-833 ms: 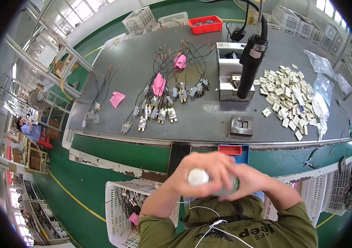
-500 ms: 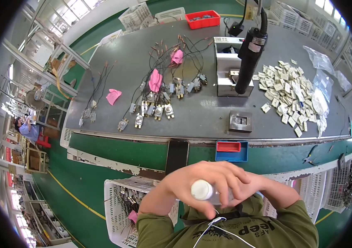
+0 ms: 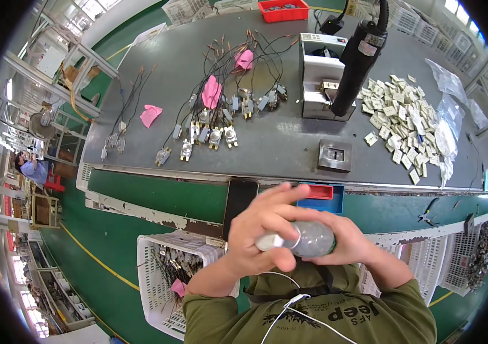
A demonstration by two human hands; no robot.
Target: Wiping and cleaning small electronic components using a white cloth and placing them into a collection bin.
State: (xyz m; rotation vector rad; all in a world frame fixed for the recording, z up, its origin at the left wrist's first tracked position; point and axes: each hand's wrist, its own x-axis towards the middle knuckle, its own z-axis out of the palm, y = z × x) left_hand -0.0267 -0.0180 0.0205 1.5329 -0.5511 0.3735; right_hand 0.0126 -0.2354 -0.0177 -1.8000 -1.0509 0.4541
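Observation:
A clear bottle [image 3: 316, 239] with a white cap [image 3: 268, 241] is held in front of my chest, near the table's front edge. It lies tilted sideways, cap end to the left. My right hand [image 3: 350, 239] wraps round the bottle's body. The fingers and thumb of my left hand [image 3: 248, 232] curl about the white cap, with some fingers stretched out above it. Whether the cap sits fully on the neck I cannot tell.
On the grey table [image 3: 158, 69] lie wired metal parts [image 3: 215, 136], pink scraps [image 3: 212, 92] and a heap of small cream pieces [image 3: 399, 120]. A machine [image 3: 319, 77], a black cylindrical tool [image 3: 358, 69] and a metal block [image 3: 334, 155] stand there. Below are trays [image 3: 335, 203], pliers [image 3: 428, 213] and a crate [image 3: 152, 286].
The bottle has tipped from pointing its cap toward the view to lying sideways. My left hand's fingers have spread and lifted, uncovering the bottle's body. The whole view has shifted slightly.

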